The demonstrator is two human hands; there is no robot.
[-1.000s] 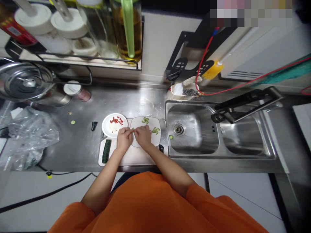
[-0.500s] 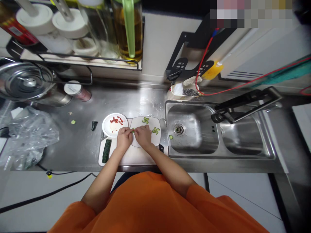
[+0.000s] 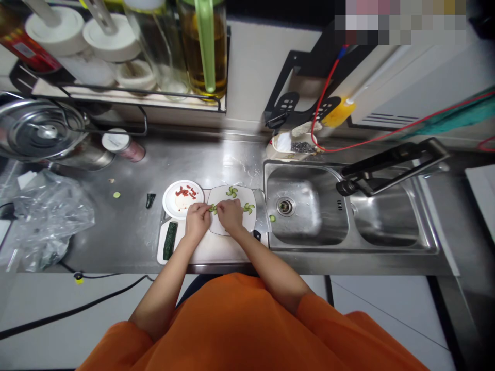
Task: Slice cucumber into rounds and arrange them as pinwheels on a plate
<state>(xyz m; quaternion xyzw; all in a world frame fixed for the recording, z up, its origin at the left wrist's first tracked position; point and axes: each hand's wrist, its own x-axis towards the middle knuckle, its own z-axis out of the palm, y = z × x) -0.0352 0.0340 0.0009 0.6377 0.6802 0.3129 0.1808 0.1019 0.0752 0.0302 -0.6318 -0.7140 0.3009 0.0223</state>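
Note:
My left hand [image 3: 198, 222] is over the left edge of a white square plate [image 3: 232, 226], its fingers pinched together at a small cluster of green cucumber slices [image 3: 213, 208]. From the other side my right hand [image 3: 231, 216] meets the same slices with closed fingertips. Fingers partly cover them. Two more pinwheels of cucumber slices lie on the plate, one at the back [image 3: 232, 191] and one at the right [image 3: 248, 208]. A round white plate [image 3: 167, 202] with red pieces [image 3: 185, 192] sits left of it. A length of cucumber [image 3: 170, 240] rests on the white cutting board [image 3: 216, 252].
A knife blade [image 3: 263, 206] lies between the square plate and the steel sink [image 3: 309, 206]. Cucumber ends [image 3: 150, 200] and a plastic bag [image 3: 54, 216] are on the left counter. A jar [image 3: 124, 145] stands farther back, below a seasoning rack [image 3: 154, 98].
My right hand has shifted slightly right, away from the left fingertips, and more of the green slices shows between them. My left hand has barely moved.

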